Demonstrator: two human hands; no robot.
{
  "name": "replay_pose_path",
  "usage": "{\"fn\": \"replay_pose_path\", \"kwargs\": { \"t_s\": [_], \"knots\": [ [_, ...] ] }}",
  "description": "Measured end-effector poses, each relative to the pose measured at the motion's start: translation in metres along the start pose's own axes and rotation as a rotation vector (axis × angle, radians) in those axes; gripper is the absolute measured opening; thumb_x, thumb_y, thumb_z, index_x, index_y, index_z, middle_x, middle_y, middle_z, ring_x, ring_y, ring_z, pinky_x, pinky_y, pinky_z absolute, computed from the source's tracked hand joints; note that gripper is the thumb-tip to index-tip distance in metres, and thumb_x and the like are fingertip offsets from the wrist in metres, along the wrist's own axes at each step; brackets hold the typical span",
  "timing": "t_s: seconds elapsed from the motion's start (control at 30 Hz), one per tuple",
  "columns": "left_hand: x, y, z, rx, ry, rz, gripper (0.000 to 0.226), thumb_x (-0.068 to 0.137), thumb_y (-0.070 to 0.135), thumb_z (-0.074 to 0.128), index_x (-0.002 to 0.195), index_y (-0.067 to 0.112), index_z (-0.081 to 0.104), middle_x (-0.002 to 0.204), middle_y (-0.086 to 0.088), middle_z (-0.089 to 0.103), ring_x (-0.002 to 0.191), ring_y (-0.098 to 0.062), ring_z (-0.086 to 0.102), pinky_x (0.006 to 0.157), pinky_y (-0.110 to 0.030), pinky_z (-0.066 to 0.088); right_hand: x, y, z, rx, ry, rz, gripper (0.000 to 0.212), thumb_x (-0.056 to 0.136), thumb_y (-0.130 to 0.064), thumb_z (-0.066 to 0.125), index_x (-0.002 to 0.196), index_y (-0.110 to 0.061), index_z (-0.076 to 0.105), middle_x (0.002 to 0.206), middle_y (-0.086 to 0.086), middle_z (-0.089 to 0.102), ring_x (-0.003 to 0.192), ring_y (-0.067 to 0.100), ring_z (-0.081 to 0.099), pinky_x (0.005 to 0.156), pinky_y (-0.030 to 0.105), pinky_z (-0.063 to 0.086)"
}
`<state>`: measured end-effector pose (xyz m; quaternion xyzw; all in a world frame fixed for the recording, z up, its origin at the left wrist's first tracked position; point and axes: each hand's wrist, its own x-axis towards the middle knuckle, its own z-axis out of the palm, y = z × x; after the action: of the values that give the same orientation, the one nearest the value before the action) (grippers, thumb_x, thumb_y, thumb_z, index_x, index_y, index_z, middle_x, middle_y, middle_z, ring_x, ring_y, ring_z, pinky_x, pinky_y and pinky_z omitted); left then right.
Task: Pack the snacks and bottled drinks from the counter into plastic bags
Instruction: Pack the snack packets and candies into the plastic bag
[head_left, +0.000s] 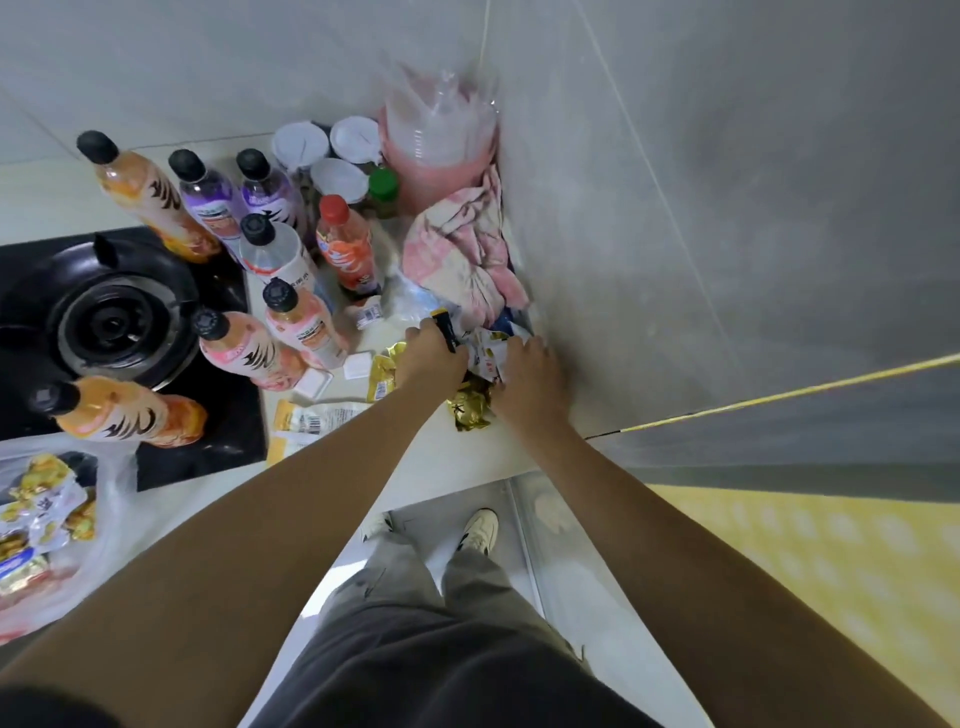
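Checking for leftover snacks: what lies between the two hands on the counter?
In the head view, a crumpled gold snack wrapper and white snack packets lie between the left hand and the right hand.

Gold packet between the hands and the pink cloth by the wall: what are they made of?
Gold packet: looks like metallised foil film, glossy and crinkled, glinting at the creases. Pink cloth: seems soft woven fabric, matte, lying in loose folds with faded patches.

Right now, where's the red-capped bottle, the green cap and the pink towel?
red-capped bottle (349, 248): head view, on its orange label.
green cap (383, 183): head view, on its top.
pink towel (457, 244): head view, on its crumpled middle.
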<state>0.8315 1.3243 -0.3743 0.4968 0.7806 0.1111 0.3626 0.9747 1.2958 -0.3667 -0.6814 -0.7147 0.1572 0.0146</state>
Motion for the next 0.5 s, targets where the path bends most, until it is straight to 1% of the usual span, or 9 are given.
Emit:
{"fn": "replay_pose_path", "kwargs": {
  "t_s": [0.1,0.17,0.23,0.3,0.37,0.43,0.5],
  "knots": [
    [0.005,0.004,0.007,-0.082,0.023,0.016,0.049,0.096,0.032,0.064,0.133,0.006,0.046,0.123,-0.017,0.057,0.111,-0.037,0.06,0.087,-0.048,0.052,0.001,0.004,0.007,0.017,0.024,-0.011,0.05,0.086,-0.032,0.077,0.129,-0.017,0.055,0.124,0.007,0.063,0.111,0.025,0.06,0.094,0.035,0.053],
    [0.006,0.005,0.011,-0.117,0.025,0.022,0.045,0.096,0.032,0.064,0.13,0.008,0.048,0.118,-0.015,0.06,0.105,-0.035,0.062,0.081,-0.048,0.054,0.001,0.008,0.008,0.048,0.029,-0.009,0.046,0.088,-0.029,0.076,0.127,-0.015,0.057,0.12,0.007,0.065,0.109,0.024,0.061,0.093,0.034,0.053],
    [0.005,0.005,0.014,-0.124,0.018,0.011,0.041,0.096,0.031,0.064,0.127,0.01,0.046,0.11,-0.012,0.065,0.096,-0.033,0.064,0.072,-0.044,0.054,0.0,0.01,0.008,0.076,0.056,0.0,0.039,0.091,-0.027,0.074,0.124,-0.014,0.06,0.116,0.006,0.066,0.106,0.022,0.062,0.09,0.031,0.054],
    [0.003,0.004,0.013,-0.125,0.011,-0.017,0.04,0.096,0.026,0.065,0.127,0.012,0.044,0.103,-0.009,0.066,0.089,-0.029,0.064,0.066,-0.041,0.052,-0.001,0.01,0.007,0.107,0.079,0.013,0.034,0.092,-0.025,0.073,0.122,-0.013,0.062,0.114,0.005,0.068,0.103,0.021,0.064,0.087,0.031,0.057],
    [0.004,0.001,0.011,-0.133,0.026,-0.029,0.036,0.095,0.02,0.065,0.124,0.012,0.045,0.1,-0.009,0.066,0.088,-0.029,0.065,0.067,-0.044,0.057,-0.003,0.009,0.005,0.141,0.098,0.02,0.03,0.093,-0.025,0.072,0.12,-0.013,0.064,0.11,0.004,0.069,0.099,0.02,0.065,0.084,0.032,0.06],
    [0.002,-0.001,0.007,-0.151,0.056,-0.032,0.029,0.093,0.016,0.062,0.119,0.011,0.049,0.102,-0.011,0.068,0.09,-0.032,0.065,0.073,-0.047,0.059,-0.004,0.008,0.003,0.185,0.127,0.021,0.025,0.096,-0.027,0.069,0.116,-0.014,0.064,0.105,0.003,0.068,0.094,0.018,0.065,0.078,0.032,0.06],
    [-0.001,-0.003,0.001,-0.207,0.096,-0.034,0.023,0.093,0.015,0.059,0.116,0.01,0.056,0.102,-0.009,0.069,0.089,-0.031,0.064,0.074,-0.042,0.056,-0.003,0.004,-0.001,0.259,0.152,0.019,0.021,0.099,-0.029,0.064,0.114,-0.015,0.063,0.102,0.001,0.065,0.089,0.015,0.062,0.07,0.026,0.055]
  ]
}}
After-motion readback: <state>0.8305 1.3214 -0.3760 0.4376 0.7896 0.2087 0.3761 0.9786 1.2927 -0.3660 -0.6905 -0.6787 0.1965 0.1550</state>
